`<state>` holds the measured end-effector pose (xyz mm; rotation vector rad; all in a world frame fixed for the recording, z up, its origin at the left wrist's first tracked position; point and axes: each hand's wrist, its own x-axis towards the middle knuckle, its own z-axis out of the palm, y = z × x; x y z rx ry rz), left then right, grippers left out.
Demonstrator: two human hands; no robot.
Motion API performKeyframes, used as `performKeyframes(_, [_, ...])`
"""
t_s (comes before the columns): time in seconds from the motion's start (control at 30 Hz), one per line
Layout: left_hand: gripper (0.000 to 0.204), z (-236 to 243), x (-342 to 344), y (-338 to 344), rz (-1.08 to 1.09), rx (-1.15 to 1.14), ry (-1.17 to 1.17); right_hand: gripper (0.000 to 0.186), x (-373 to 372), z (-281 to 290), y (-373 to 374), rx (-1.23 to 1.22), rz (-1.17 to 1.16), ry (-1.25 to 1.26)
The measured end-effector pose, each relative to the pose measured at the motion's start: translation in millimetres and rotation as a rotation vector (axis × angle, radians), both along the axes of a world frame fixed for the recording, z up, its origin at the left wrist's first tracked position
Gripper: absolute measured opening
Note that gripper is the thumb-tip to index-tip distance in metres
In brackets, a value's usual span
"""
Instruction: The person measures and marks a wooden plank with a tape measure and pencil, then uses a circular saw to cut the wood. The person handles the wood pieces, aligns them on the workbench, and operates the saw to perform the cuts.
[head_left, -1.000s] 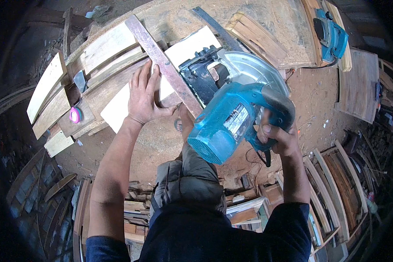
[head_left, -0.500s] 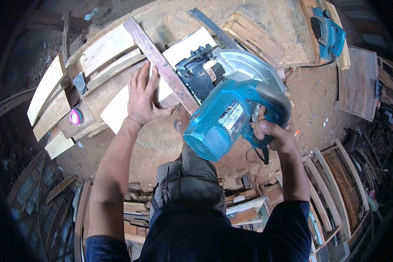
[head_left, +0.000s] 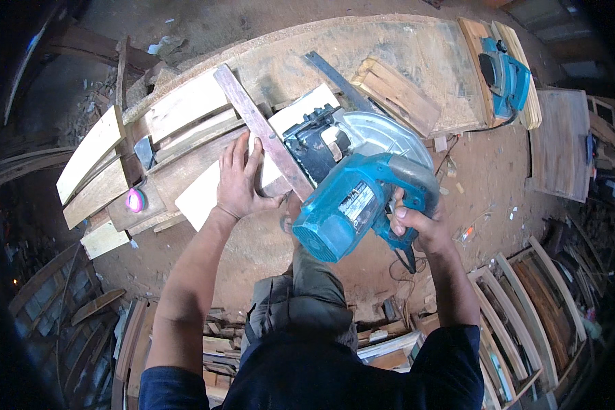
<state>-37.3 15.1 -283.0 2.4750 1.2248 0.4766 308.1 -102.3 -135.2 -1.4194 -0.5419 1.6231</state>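
My right hand [head_left: 417, 222] is wrapped round the rear handle of a teal circular saw [head_left: 352, 201]. The saw's dark base plate [head_left: 312, 147] rests on a pale board [head_left: 304, 111], up against a reddish-brown wooden strip [head_left: 256, 123] that lies across the board. My left hand [head_left: 239, 181] lies with fingers spread on the near left part of the board. Its fingertips and thumb reach the strip's left side. The silver blade guard [head_left: 389, 133] faces right; the blade itself is hidden.
A long workbench [head_left: 280, 51] carries a dark metal bar [head_left: 338, 78], stacked wooden pieces [head_left: 398, 96] and a teal power planer [head_left: 506, 78]. A pink-rimmed tape measure [head_left: 135, 199] sits at the left. Curved wooden frames [head_left: 526, 307] stand at the lower right. A cord [head_left: 406, 263] hangs below the saw.
The whole view has shifted, so the bench appears lower in the picture. My left hand still lies by the strip, and my right hand keeps its hold on the saw.
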Motion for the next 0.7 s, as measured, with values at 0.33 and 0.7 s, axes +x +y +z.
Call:
performKeyframes(0.33, [0.123,1.9,-4.4,-0.4,-0.009,-0.030,0.008,0.027,-2.9,-1.0,10.4,0.061,0.016,0.028])
performKeyframes(0.7, [0.133,4.4,-3.6,-0.1,-0.007,-0.037,0.049,0.023,-5.2,-1.5,19.6,0.067,0.008,0.063])
